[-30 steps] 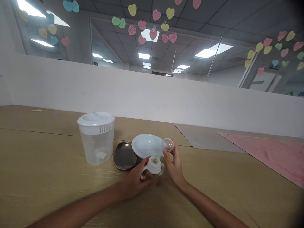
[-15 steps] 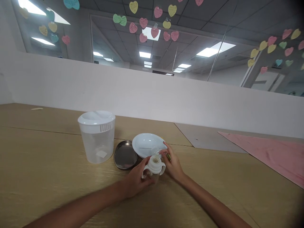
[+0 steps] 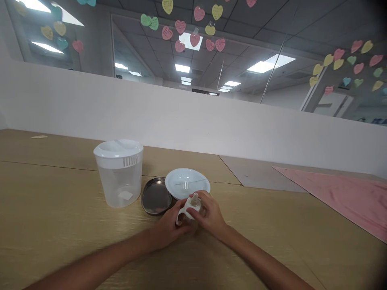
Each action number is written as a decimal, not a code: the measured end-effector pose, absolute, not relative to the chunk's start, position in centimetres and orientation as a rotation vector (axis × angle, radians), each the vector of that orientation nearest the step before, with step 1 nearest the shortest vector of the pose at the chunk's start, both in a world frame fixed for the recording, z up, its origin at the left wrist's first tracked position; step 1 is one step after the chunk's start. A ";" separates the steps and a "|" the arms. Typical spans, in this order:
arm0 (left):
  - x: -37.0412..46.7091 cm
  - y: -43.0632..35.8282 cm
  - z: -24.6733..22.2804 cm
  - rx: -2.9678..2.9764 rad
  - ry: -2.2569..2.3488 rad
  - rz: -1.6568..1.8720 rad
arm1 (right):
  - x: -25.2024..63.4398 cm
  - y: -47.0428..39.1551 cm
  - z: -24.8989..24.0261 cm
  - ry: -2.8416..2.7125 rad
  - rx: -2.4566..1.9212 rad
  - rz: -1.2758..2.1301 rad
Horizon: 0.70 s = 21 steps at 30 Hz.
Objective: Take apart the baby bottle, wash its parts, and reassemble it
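A baby bottle [image 3: 193, 205] with a white collar, side handles and a clear nipple on top stands upright between my hands. My left hand [image 3: 171, 226] is wrapped round its left side, below the collar. From the right, my right hand [image 3: 211, 215] grips the white collar, thumb in front and fingers behind; it covers the right handle. Just behind the bottle lies a pale blue-white plate [image 3: 184, 183]. A dark round metal tray [image 3: 156, 196] touches the plate's left side.
A tall translucent bucket [image 3: 120, 177] with a white lid stands left of the tray. Pink cloth [image 3: 341, 197] lies at the right over a grey sheet [image 3: 256, 173]. A white wall with a window above it borders the table [image 3: 60, 225] at the back.
My right hand has moved from beside the plate onto the bottle's collar. The clear piece near its fingers no longer shows over the plate. The view has shifted slightly.
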<state>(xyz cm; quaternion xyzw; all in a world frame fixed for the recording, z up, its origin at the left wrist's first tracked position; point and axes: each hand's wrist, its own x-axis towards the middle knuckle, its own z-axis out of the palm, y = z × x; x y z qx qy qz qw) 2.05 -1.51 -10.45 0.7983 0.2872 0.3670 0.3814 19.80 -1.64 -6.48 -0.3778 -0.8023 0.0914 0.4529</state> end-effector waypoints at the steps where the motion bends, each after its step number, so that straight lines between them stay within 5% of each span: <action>1: 2.0 -1.5 -10.4 2.021 0.724 0.919 | 19.6 -1.8 -6.3 -1.976 -0.947 0.207; 12: 1.8 -1.4 -9.8 2.029 0.762 0.879 | 21.2 -1.4 -3.8 -1.898 -0.876 1.145; 21: 2.0 -1.6 -10.1 2.018 0.793 0.928 | 21.0 -1.1 -6.0 -1.815 -0.865 0.577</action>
